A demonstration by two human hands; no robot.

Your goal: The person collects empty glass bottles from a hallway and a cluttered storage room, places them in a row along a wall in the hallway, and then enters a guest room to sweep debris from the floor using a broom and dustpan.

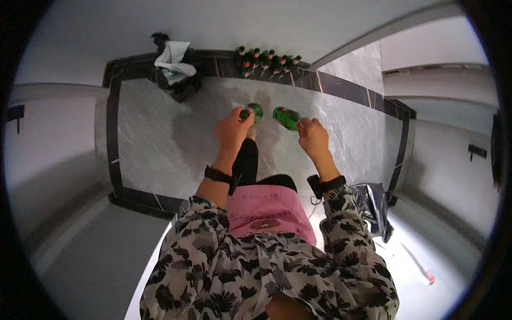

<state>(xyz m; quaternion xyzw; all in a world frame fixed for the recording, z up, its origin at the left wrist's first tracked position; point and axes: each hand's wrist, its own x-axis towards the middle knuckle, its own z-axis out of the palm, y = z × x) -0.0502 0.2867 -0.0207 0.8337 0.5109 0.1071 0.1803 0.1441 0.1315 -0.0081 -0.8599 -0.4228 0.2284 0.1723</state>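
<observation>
Two green glass bottles are in my hands above the grey marbled floor. My left hand [236, 127] grips one bottle [256, 111] by its neck, and the dark mouth shows above my fingers. In my right hand [313, 133] is the neck of the other bottle [286, 118], which tilts with its base towards the left and away from me. The two bottles are apart. Further off, several green bottles [267, 62] stand upright in a cluster along the wall.
A black bin bag [182, 91] with white material [175, 60] in its top stands against the wall at the far left. Another black plastic bag [370, 206] lies by my right elbow. Beyond the bottles, a doorway opening [356, 60] is on the right. Door handles [477, 152] project at the sides.
</observation>
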